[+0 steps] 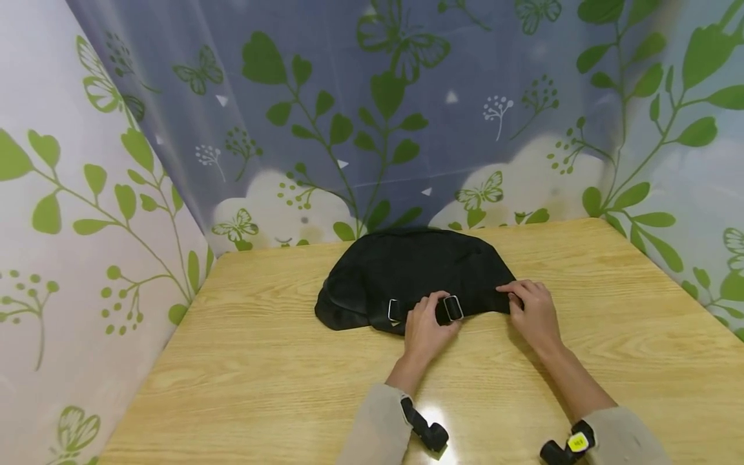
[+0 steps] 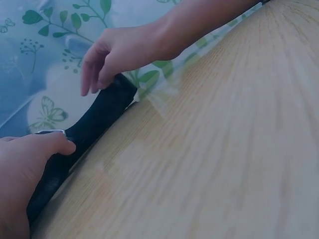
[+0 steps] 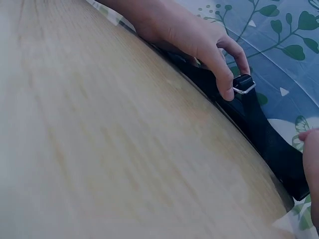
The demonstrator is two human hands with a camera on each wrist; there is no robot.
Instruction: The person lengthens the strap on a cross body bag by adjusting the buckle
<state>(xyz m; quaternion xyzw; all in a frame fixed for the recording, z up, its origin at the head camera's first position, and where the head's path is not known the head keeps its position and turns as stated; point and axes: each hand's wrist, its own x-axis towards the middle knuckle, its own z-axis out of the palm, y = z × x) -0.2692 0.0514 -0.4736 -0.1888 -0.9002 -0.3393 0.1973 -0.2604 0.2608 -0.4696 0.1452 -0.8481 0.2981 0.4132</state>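
A black folded cloth item (image 1: 418,271) with a strap and two metal slide buckles lies flat at the back of the table. My left hand (image 1: 427,329) is at its front edge, thumb and index finger curled about the strap beside the right-hand buckle (image 1: 453,308). The right wrist view shows that thumb and index finger on either side of the buckle (image 3: 244,88). The other buckle (image 1: 394,310) lies just left of this hand. My right hand (image 1: 533,313) rests its fingertips at the item's right end, fingers loosely bent over the corner in the left wrist view.
The wood-grain table (image 1: 261,387) runs up to a patterned curtain (image 1: 325,129) with leaves and butterflies behind the cloth. Similar printed sheets stand at the left and right sides. Each wrist wears a black strap-on camera (image 1: 427,429) at the sleeve cuff.
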